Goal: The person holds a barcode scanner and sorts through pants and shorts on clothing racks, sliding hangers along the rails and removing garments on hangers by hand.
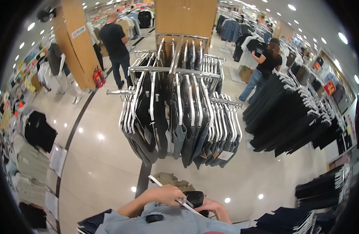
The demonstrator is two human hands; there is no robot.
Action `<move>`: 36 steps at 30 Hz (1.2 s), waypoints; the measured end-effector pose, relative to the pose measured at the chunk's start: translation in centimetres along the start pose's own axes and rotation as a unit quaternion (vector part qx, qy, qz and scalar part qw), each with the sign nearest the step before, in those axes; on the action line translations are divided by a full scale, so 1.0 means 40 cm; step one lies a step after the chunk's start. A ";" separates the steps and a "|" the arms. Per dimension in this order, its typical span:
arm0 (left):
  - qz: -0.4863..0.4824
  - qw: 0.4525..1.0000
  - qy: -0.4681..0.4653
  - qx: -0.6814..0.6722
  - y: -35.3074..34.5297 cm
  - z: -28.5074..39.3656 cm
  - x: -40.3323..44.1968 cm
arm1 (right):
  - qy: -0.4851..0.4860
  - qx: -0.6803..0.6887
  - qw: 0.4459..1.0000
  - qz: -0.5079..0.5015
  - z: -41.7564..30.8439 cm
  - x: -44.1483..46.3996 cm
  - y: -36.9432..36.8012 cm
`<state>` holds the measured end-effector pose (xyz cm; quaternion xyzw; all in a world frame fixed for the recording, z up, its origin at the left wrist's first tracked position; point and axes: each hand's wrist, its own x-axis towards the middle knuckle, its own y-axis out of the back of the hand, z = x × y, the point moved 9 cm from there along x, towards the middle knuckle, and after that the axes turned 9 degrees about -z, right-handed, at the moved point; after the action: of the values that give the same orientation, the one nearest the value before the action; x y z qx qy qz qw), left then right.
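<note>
My left hand (pixel 168 195) is closed around a white hanger (pixel 158 181), whose bar slants down to the right in front of my blue-grey shirt. Khaki cloth (pixel 175 181), apparently a garment, shows just beyond that hand. At the lower right of it, my right hand (pixel 209 204) is curled against a black boxy object (pixel 194 198) whose kind I cannot make out. Most of the right fingers are hidden behind this object. Ahead of both hands, a metal rack (pixel 195 72) carries jeans (pixel 222 153) and dark trousers (pixel 143 145) on white hangers.
Black trousers (pixel 282 113) hang in a long row at the right. Dark folded clothes (pixel 280 220) lie close by at lower right. Folded shirts (pixel 33 163) are stacked at the left. One person (pixel 114 43) stands beyond the rack; another person (pixel 267 60) handles clothes at the right.
</note>
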<state>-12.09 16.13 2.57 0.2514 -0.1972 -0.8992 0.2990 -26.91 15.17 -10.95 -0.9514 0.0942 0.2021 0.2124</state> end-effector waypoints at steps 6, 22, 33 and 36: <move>-0.157 0.986 -0.042 -0.031 -0.051 -0.027 -0.031 | 0.002 -0.033 0.999 -0.021 -0.009 0.013 -0.018; 0.651 0.662 0.276 0.247 0.706 -0.203 -0.309 | -0.072 -0.067 0.989 -0.113 0.005 0.025 -0.055; 0.570 0.609 0.400 0.381 0.795 -0.453 -0.252 | -0.062 -0.057 0.994 -0.075 0.012 0.003 -0.057; 0.564 0.593 0.431 0.380 0.788 -0.467 -0.298 | -0.059 -0.085 0.992 -0.076 -0.004 0.001 -0.059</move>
<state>20.65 -3.54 7.60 0.5390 -0.4717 -0.1812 0.6739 -26.18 17.22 -9.98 -0.9569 -0.0084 0.2481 0.1511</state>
